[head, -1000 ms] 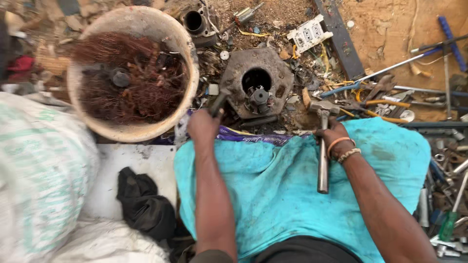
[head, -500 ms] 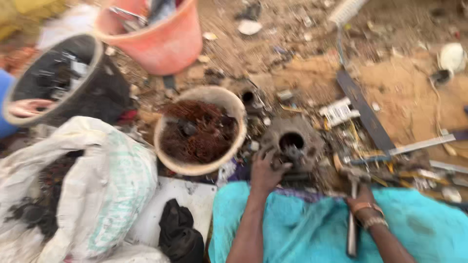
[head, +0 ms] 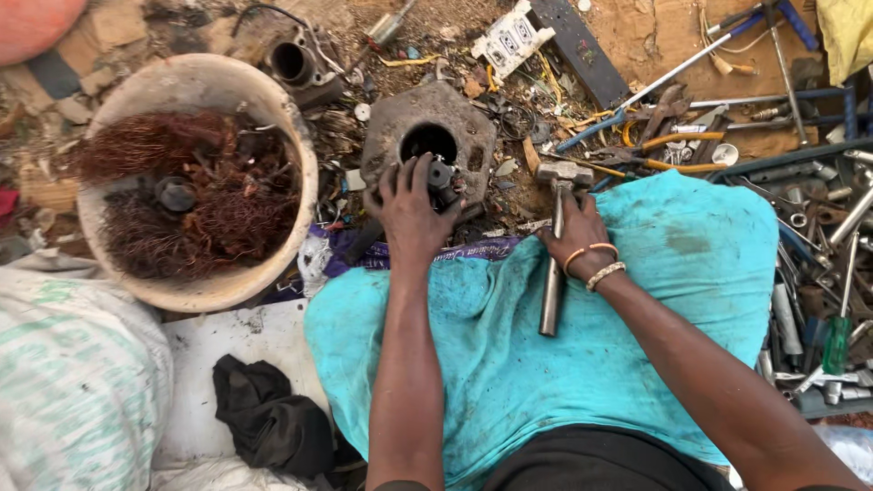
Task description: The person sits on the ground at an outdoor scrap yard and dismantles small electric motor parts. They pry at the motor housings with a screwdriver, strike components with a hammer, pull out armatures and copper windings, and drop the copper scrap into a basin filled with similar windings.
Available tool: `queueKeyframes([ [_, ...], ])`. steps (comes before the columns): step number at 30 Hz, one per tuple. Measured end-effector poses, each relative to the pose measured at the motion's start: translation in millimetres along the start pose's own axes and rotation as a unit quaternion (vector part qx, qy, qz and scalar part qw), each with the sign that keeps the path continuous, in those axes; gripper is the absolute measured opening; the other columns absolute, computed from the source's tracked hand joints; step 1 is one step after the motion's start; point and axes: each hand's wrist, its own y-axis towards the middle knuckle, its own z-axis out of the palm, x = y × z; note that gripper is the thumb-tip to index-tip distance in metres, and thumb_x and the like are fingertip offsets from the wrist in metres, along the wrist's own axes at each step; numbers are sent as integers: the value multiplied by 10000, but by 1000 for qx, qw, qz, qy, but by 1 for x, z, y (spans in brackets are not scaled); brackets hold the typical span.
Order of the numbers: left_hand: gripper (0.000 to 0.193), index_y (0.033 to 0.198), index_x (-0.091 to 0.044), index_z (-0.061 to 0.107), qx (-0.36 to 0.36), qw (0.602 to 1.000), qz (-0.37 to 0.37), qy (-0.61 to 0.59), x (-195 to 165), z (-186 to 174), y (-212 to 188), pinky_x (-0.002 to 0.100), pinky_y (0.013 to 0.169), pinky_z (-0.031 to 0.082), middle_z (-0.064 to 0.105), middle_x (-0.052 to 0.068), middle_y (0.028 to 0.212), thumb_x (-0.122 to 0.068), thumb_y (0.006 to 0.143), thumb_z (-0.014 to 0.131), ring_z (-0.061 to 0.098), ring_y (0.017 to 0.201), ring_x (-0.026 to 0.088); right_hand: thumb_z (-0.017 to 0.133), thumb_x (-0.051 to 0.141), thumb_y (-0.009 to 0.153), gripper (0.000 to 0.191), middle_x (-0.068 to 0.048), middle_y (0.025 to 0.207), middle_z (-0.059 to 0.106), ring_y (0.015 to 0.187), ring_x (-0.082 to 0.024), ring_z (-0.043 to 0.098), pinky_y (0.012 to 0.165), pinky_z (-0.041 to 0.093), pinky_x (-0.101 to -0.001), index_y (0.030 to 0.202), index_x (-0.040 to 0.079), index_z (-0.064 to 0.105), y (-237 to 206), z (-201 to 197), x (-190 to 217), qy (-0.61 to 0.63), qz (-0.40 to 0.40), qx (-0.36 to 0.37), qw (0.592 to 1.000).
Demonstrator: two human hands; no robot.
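View has swung back down & closer since half a sec ago: the orange tub and black bucket are gone from sight, and the motor housing (head: 427, 145) now sits mid-frame. Left hand (head: 411, 211) has stayed on the same spot, fingers clenched around a small black part (head: 443, 179) at the housing's near edge, just below its round hole. Right hand (head: 575, 235) grasps a hammer (head: 555, 245) w/ metal handle; head points away from the person, lying on the ground at the far edge of the teal cloth (head: 700, 273), handle end resting on the cloth. Both forearms lie over the cloth.

Left of the housing: pale bucket (head: 205, 295) full of copper wire (head: 218, 205). Behind it a 2nd metal casing (head: 296, 64). Right side: scattered tools & rods (head: 818, 273), incl. a green-handled screwdriver (head: 837, 344). Near left: white sack (head: 73, 382), black rag (head: 268, 418).
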Motion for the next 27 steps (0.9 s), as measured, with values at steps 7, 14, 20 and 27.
queueKeyframes([
  [7, 874, 1358, -185, 536, -67, 983, -24, -167, 10, 13, 1, 576, 1103, 401, 563, 91, 1365, -304, 629, 1003, 554, 1274, 322, 846, 317, 795, 842, -336, 1399, 433, 1221, -539, 516, 1036, 468, -541, 1495, 67, 451, 8, 17, -22, -7, -39, -1, 999],
  [14, 904, 1481, -111, 438, -149, 768, -101, -615, 25, 4, -4, 416, 1032, 527, 543, 64, 1299, -96, 745, 961, 583, 1152, 231, 778, 353, 844, 752, -320, 1318, 509, 1163, -494, 562, 972, 496, -538, 1480, 84, 479, 19, 2, -27, -65, -26, 39, 997],
  [20, 543, 1405, -22, 600, -138, 481, -224, -836, 34, -18, -5, 415, 807, 579, 688, 115, 1081, -371, 994, 666, 655, 926, 255, 724, 155, 825, 162, -232, 929, 741, 863, -406, 731, 756, 599, -504, 933, 40, 763, 82, -39, -49, -266, -56, 22, 962],
  [27, 420, 1310, -83, 663, -165, 370, -240, -882, 38, -42, 4, 457, 952, 564, 721, 96, 1157, -310, 957, 656, 696, 1034, 253, 718, 168, 877, 213, -164, 1042, 764, 1042, -391, 728, 908, 553, -571, 1070, 78, 737, 85, -39, -18, -430, -128, -158, 880],
])
